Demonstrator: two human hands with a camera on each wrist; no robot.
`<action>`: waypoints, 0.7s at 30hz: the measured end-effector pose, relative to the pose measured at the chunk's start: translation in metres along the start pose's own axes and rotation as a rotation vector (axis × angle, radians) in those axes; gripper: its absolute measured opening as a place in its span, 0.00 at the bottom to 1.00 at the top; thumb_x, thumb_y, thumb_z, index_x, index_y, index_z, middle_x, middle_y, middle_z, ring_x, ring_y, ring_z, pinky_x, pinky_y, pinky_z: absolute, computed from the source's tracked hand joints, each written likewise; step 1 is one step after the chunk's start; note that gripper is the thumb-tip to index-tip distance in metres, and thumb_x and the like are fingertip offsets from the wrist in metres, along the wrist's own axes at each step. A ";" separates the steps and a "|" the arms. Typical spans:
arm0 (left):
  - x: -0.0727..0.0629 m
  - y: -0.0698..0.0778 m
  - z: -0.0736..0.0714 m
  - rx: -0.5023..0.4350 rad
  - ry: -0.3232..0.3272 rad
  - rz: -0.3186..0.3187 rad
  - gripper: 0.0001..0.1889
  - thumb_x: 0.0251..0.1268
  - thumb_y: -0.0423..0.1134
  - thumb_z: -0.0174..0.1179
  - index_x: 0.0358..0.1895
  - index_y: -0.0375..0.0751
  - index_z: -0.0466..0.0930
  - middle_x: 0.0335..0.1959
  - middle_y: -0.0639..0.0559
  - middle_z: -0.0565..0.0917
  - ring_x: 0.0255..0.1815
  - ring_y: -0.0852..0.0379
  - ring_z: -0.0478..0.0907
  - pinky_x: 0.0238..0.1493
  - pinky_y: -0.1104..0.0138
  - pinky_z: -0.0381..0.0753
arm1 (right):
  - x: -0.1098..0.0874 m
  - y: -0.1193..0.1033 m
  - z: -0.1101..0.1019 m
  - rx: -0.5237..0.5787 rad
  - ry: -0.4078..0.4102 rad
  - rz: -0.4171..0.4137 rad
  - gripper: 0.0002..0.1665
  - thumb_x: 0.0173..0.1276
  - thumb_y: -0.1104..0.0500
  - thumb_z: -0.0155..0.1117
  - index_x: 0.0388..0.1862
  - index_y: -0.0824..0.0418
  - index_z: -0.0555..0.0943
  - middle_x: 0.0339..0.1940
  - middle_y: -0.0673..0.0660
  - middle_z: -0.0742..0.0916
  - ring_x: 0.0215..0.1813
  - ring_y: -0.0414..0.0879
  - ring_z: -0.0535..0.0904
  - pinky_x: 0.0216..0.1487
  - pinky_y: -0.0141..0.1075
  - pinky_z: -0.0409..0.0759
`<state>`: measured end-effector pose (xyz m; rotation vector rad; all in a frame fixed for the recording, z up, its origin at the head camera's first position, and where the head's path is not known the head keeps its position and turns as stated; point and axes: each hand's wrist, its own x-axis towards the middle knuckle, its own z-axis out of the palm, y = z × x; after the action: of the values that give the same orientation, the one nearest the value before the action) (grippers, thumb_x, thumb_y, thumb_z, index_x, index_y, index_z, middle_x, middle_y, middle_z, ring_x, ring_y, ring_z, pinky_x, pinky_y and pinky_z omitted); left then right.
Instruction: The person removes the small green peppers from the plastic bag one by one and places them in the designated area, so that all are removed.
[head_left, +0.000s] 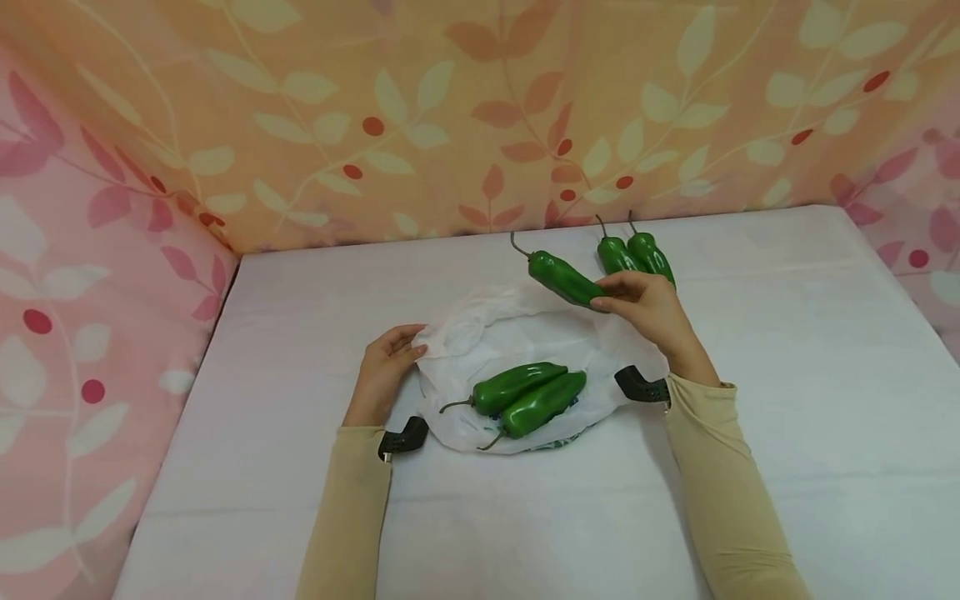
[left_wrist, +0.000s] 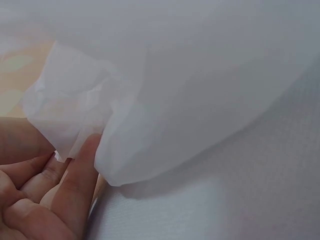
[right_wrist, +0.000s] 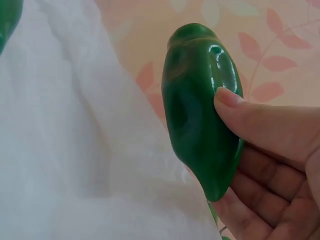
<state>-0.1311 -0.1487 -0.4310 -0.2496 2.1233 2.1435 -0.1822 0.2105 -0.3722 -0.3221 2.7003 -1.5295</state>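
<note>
A white plastic bag lies spread on the table with its mouth open. Two green chili peppers rest side by side on it, stems toward the left. My left hand pinches the bag's left edge; in the left wrist view the thin plastic runs between thumb and fingers. Above the bag's far right part, my right hand holds another green chili pepper by its tip end, stem pointing up and left. The right wrist view shows the thumb pressed on this pepper.
Two more green chili peppers lie at the back of the white-covered table, just beyond my right hand. Leaf-patterned cloth stands behind the table and along its sides. A black wrist camera hangs over the bag's right edge.
</note>
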 end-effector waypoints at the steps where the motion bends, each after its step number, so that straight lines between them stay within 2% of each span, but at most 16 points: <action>1: 0.000 0.000 0.000 0.001 0.001 -0.004 0.19 0.62 0.26 0.58 0.57 0.30 0.74 0.56 0.38 0.76 0.55 0.53 0.75 0.50 0.72 0.74 | 0.000 0.000 0.000 0.001 0.011 0.004 0.18 0.59 0.61 0.70 0.47 0.68 0.82 0.44 0.63 0.85 0.37 0.34 0.79 0.38 0.25 0.75; 11: 0.000 0.001 0.001 -0.010 0.006 -0.007 0.19 0.62 0.25 0.58 0.57 0.30 0.74 0.55 0.38 0.76 0.53 0.55 0.75 0.50 0.72 0.75 | -0.001 0.003 -0.009 -0.015 0.081 0.049 0.19 0.61 0.59 0.69 0.49 0.67 0.81 0.45 0.64 0.84 0.36 0.32 0.78 0.39 0.25 0.74; 19: 0.000 0.001 0.001 -0.013 0.004 -0.018 0.19 0.62 0.25 0.58 0.57 0.29 0.73 0.56 0.38 0.76 0.52 0.56 0.75 0.50 0.73 0.74 | -0.004 0.005 -0.016 0.001 0.130 0.071 0.20 0.62 0.58 0.69 0.50 0.68 0.81 0.42 0.59 0.85 0.37 0.32 0.78 0.37 0.24 0.74; 21: 0.000 0.001 0.001 -0.013 0.007 -0.020 0.19 0.62 0.24 0.58 0.57 0.29 0.74 0.55 0.38 0.76 0.52 0.56 0.76 0.50 0.73 0.74 | -0.005 0.006 -0.017 0.018 0.141 0.070 0.20 0.61 0.58 0.69 0.50 0.69 0.81 0.40 0.55 0.85 0.36 0.32 0.78 0.38 0.23 0.75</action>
<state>-0.1311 -0.1472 -0.4295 -0.2788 2.1021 2.1497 -0.1804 0.2285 -0.3687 -0.1217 2.7674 -1.6146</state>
